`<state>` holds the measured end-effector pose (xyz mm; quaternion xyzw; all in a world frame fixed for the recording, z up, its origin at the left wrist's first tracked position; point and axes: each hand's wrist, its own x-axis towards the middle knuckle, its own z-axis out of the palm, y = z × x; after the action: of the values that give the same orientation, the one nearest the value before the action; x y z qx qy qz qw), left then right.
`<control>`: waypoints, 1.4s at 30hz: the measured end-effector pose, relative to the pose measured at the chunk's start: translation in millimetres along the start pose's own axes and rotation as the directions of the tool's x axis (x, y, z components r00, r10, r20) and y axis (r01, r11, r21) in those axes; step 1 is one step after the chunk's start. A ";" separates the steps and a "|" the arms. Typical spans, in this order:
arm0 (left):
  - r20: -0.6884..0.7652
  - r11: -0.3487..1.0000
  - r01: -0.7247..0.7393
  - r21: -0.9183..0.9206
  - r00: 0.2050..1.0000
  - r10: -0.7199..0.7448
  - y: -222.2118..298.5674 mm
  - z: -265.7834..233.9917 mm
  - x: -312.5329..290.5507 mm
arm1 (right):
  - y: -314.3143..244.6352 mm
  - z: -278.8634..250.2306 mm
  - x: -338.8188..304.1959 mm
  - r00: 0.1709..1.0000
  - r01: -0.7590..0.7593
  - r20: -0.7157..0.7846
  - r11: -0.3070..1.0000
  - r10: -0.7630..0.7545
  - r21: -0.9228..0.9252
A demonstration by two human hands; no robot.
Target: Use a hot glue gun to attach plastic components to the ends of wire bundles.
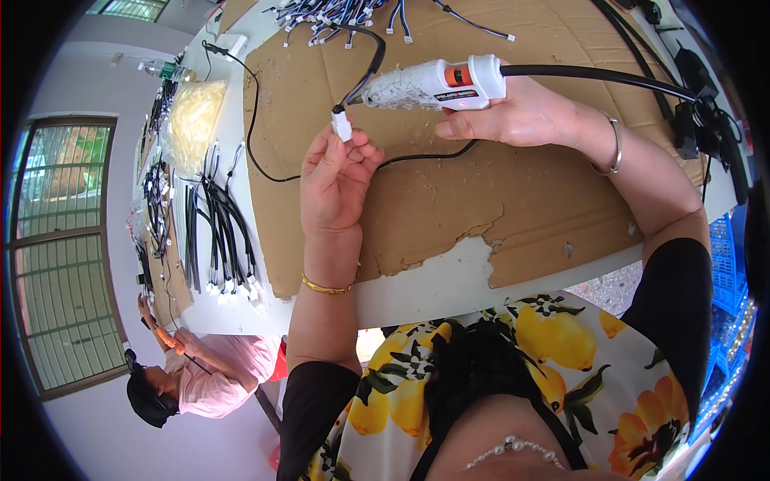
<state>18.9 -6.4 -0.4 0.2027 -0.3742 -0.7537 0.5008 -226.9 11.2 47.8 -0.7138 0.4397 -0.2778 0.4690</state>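
My left hand [341,180] pinches a white plug connector [342,126] and holds it up above the cardboard. From the connector's top runs a cable harness [370,62] with blue, white and black wires, partly in a black sleeve. My right hand [505,116] is wrapped round a white hot glue gun [433,84] with an orange part on its body. Its nozzle points left and meets the wires just above the connector; whether they touch I cannot tell. Strings of dried glue cover the gun's front.
Torn cardboard [449,192] covers the white table [425,297]. Loose harnesses [345,12] lie at the far edge, and black sleeved cables [216,216] at the left beside a bag of yellowish sticks [192,120]. A black cord [593,74] trails right from the gun. A co-worker [216,369] sits at left.
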 end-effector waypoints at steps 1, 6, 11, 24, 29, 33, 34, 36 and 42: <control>-0.044 0.999 -0.033 0.023 0.998 0.034 2.2 1.0 0.0 | 0.0 0.7 0.5 0.999 0.023 -0.030 0.999 -0.023 0.022; -0.187 0.956 -0.136 0.258 0.964 0.188 8.6 -2.6 2.8 | -11.2 0.6 -1.5 0.998 -0.035 -0.059 0.999 0.036 0.022; -0.145 0.631 -0.216 0.745 0.871 0.469 13.7 5.3 5.9 | -5.9 2.2 -1.0 0.999 -0.028 -0.025 0.999 0.029 0.041; 0.332 -0.153 -0.316 0.936 0.653 0.680 13.8 14.9 2.9 | -3.2 3.6 -0.9 0.995 0.054 -0.088 0.987 -0.042 0.148; 0.326 -0.155 -0.308 0.939 0.648 0.688 12.3 16.8 2.3 | 1.7 4.1 0.8 0.995 0.070 -0.077 0.982 -0.057 0.174; 0.343 -0.147 -0.338 0.930 0.650 0.679 11.5 16.4 3.6 | 0.0 2.8 0.3 0.999 0.031 -0.031 0.993 -0.027 0.113; 0.338 -0.156 -0.321 0.934 0.655 0.676 12.4 17.6 2.9 | 0.0 3.6 0.4 0.999 0.033 -0.040 0.996 -0.030 0.083; 0.331 -0.166 -0.302 0.939 0.659 0.675 13.0 18.0 2.1 | -2.8 2.5 -0.6 0.999 0.021 -0.033 0.995 -0.017 0.097; 0.309 -0.127 -0.309 0.943 0.662 0.683 13.8 17.9 2.1 | -9.1 2.4 -2.2 0.998 -0.032 -0.056 0.998 0.035 0.049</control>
<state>14.2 -4.8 21.7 0.4190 -0.7324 -0.0227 0.5363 -222.6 15.7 55.2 -0.6865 0.4579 -0.3007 0.4780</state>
